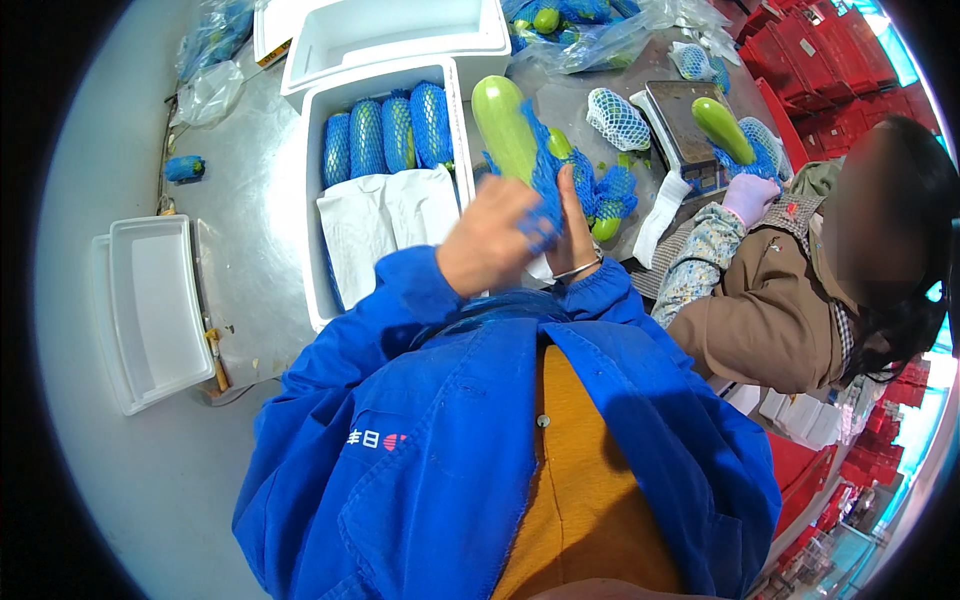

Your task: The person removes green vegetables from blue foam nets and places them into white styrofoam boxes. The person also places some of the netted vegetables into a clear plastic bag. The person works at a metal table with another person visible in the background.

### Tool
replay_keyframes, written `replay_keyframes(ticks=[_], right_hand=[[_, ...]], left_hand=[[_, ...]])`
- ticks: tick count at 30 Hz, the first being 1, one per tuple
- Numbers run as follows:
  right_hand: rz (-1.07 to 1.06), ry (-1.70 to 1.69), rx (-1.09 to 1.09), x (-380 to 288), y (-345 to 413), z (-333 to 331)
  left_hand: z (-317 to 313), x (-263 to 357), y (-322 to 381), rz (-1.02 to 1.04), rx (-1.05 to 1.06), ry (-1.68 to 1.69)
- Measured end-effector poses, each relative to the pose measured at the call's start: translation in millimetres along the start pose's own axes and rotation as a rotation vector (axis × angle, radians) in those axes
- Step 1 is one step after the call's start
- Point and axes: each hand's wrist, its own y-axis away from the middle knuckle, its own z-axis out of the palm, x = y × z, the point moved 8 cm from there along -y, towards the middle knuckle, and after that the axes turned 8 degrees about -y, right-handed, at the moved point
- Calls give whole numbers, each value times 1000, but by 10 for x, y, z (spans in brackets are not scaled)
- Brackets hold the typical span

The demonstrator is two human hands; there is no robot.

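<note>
A pale green gourd, perhaps a zucchini, stands out of a blue foam net sleeve bunched around its lower right side. My left hand, blurred, pinches the net near its lower end. Against the net's right side rests my right hand, thumb up, supporting the gourd; its fingers are mostly hidden. Just left of my hands is a white foam box holding several gourds in blue nets, side by side. White paper sheets cover the near part of the box.
Behind stands another white foam box. Netted gourds and a digital scale lie to the right. There, a co-worker's gloved hand holds a partly netted gourd. White plastic trays sit at left; red crates are stacked far right.
</note>
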Motion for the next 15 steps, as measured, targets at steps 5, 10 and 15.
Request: replay_keyframes(ticks=[5,10,15], right_hand=[[203,-547,-455,37,39,244],[276,-629,-514,105,25,302],[193,-400,-300,35,64,272]], left_hand=[[381,530,132,119,-338,94],[401,476,285,60,-376,115],[275,373,188,-142,-365,253]])
